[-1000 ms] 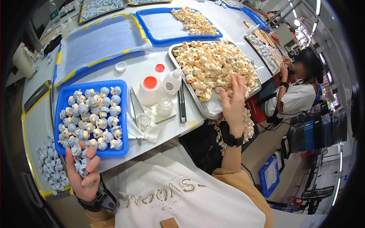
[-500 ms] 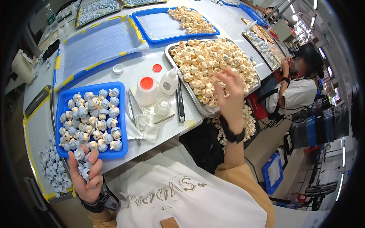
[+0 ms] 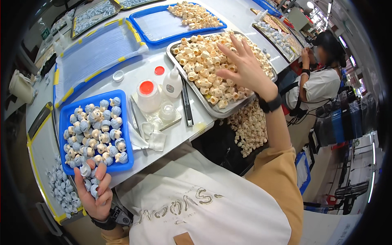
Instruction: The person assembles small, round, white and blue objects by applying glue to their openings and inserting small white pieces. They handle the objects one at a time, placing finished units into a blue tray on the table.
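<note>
My left hand (image 3: pixel 96 196) is closed around several small blue-grey shell-like pieces (image 3: pixel 86 171), at the near edge of a blue tray (image 3: pixel 129 139). That tray is filled with little cream doll-head parts (image 3: pixel 98 134), many of them wearing blue-grey caps. On the right, my right hand (image 3: pixel 247 69) is spread with fingers apart over a metal tray (image 3: pixel 215 111) heaped with hollow cream parts (image 3: pixel 200 61). Nothing shows in its grasp; whether its fingertips touch the heap is hard to tell.
Between the trays stand a red-lidded jar (image 3: pixel 148 96), a white squeeze bottle (image 3: pixel 172 83), a small clear jar (image 3: pixel 167 111), a utility knife (image 3: pixel 187 104) and a crumpled cloth (image 3: pixel 154 139). Another blue tray (image 3: pixel 153 41) lies behind. A person (image 3: pixel 318 81) sits at right.
My right hand has moved farther over the metal tray and its fingers have spread. My left hand keeps hold of the blue-grey pieces. The whole view has shifted slightly.
</note>
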Motion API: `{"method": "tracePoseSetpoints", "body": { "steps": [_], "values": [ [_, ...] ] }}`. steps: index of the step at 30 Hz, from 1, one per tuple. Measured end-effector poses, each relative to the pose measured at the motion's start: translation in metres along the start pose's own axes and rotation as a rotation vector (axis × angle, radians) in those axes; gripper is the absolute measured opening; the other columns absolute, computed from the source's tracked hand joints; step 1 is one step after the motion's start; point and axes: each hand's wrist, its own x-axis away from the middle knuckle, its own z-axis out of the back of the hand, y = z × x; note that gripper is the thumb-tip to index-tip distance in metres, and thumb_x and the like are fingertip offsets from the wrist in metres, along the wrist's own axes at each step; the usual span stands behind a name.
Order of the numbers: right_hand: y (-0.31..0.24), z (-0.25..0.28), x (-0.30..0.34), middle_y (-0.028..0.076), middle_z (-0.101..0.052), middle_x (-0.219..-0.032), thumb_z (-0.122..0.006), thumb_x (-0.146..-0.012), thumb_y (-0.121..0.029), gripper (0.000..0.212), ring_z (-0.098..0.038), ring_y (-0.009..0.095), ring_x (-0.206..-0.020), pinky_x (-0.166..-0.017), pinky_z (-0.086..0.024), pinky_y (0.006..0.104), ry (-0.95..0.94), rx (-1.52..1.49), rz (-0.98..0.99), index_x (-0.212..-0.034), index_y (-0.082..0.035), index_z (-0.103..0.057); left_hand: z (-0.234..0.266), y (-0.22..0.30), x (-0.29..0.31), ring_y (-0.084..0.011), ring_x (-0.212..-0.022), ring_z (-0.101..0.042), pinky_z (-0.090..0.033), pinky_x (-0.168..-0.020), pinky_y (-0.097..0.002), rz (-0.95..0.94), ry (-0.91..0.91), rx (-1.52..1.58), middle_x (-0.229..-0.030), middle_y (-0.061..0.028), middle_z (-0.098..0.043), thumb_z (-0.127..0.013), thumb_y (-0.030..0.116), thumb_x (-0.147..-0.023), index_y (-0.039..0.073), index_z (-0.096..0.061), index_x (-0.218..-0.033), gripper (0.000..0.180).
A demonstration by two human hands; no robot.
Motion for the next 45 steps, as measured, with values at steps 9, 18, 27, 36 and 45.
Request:
{"method": "tracePoseSetpoints", "body": {
  "steps": [9,18,27,36,45],
  "values": [
    [-0.001,0.011,0.001,0.011,-0.052,-0.12,-0.067,-0.078,-0.03,0.032,-0.045,0.036,-0.112,-0.091,-0.041,0.0448,0.007,-0.061,0.067,-0.103,-0.012,-0.06,-0.001,0.001,0.008,-0.0171,-0.064,-0.034,-0.03,-0.039,-0.0246,-0.036,0.001,-0.076,-0.09,-0.0105,-0.035,-0.036,0.038,-0.098,0.003,-0.036,-0.111,0.037],
    [-0.018,0.008,0.019,0.005,-0.057,-0.101,-0.066,-0.071,-0.002,0.016,-0.05,0.028,-0.094,-0.081,-0.044,0.0368,0.267,-0.2,0.122,-0.085,-0.009,-0.062,-0.005,-0.009,0.004,-0.0126,-0.055,-0.036,-0.027,-0.031,-0.0184,-0.048,0.086,-0.182,-0.085,-0.0112,-0.039,-0.038,0.039,-0.097,0.007,-0.038,-0.106,0.033],
    [-0.044,0.013,0.026,0.0,-0.064,-0.101,-0.066,-0.073,-0.005,0.013,-0.055,0.025,-0.095,-0.08,-0.047,0.0361,0.16,-0.294,0.128,-0.084,-0.011,-0.068,0.001,-0.008,0.01,-0.0116,-0.052,-0.035,-0.026,-0.035,-0.019,-0.002,-0.046,-0.303,-0.079,-0.0102,-0.039,-0.037,0.04,-0.097,0.008,-0.035,-0.104,0.032],
    [-0.099,0.016,-0.019,0.01,-0.06,-0.095,-0.075,-0.069,-0.034,0.048,-0.054,0.031,-0.092,-0.082,-0.044,0.0372,0.07,-0.433,0.063,-0.103,-0.003,-0.06,0.006,-0.007,0.008,-0.0123,-0.052,-0.035,-0.026,-0.036,-0.0201,0.008,-0.065,-0.173,-0.08,-0.0111,-0.039,-0.035,0.04,-0.098,0.007,-0.034,-0.105,0.034],
    [-0.108,0.02,-0.035,0.012,-0.062,-0.084,-0.068,-0.071,-0.014,0.028,-0.061,0.019,-0.074,-0.066,-0.048,0.0286,-0.089,-0.963,-0.189,-0.088,0.0,-0.051,0.009,-0.007,0.012,-0.0095,-0.047,-0.033,-0.024,-0.032,-0.0187,-0.074,0.032,-0.169,-0.078,-0.0108,-0.043,-0.038,0.041,-0.096,0.006,-0.04,-0.104,0.036]
  ]
}}
